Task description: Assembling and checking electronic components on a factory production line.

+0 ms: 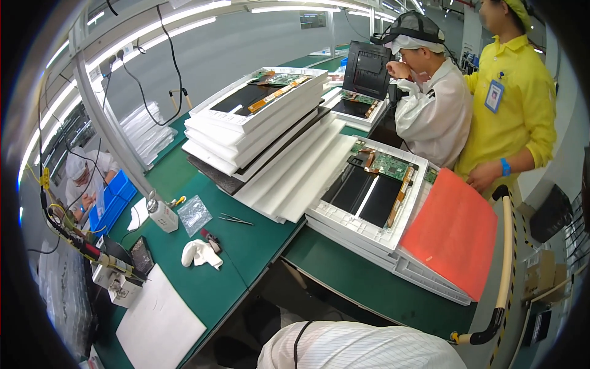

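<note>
Neither of my hands shows; only white striped clothing (362,347), apparently my own sleeve or gown, rises from the lower edge. Nearest to it, a white tray (393,243) holds a black panel with a green circuit board (388,165) and orange flex strips. This tray tops a pile at the right, with an orange-red sheet (452,234) sloping against it. Further left, another white tray (212,123) with a similar panel sits on a tall stack of white foam sheets (307,172). What my hands touch or hold is out of sight.
On the green table (246,273) lie tweezers (236,219), a clear bag (195,215), a white cloth (201,254), a white bottle (161,215) and a white sheet (161,320). Two people stand at the far right, one in white (433,117), one in yellow (513,92). A curved handrail (506,258) borders the right.
</note>
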`<state>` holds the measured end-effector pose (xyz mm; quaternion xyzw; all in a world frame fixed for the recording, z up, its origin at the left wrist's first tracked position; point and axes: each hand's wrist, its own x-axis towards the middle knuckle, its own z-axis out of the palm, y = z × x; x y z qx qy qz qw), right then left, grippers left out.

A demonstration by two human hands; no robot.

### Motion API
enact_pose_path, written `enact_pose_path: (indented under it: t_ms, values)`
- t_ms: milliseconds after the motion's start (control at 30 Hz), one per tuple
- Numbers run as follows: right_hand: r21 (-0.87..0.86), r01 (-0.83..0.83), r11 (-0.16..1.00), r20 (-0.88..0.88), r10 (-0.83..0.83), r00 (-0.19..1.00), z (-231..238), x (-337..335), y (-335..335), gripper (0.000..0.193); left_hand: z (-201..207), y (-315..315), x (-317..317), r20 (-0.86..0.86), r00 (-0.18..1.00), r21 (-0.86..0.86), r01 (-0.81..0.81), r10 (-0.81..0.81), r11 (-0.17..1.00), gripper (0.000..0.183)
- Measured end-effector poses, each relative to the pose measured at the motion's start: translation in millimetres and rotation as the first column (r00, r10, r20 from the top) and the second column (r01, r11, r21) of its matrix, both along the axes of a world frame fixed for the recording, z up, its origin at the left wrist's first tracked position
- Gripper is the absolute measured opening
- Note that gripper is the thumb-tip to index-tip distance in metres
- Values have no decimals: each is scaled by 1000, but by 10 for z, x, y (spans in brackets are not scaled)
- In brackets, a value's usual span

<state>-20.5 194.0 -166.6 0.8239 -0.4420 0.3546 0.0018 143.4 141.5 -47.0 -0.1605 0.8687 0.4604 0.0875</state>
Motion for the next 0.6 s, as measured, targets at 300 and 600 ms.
enact_pose_path:
  t_ms: [300,600]
  values:
    - [284,198,938,-84,-181,980,-87,39,-40,20,109,56,-175,51,995,2,84,-84,996,16]
    - [587,-276,761,136,243,960,-214,-394,-224,43,265,-58,-440,172,984,13,42,-44,999,13]
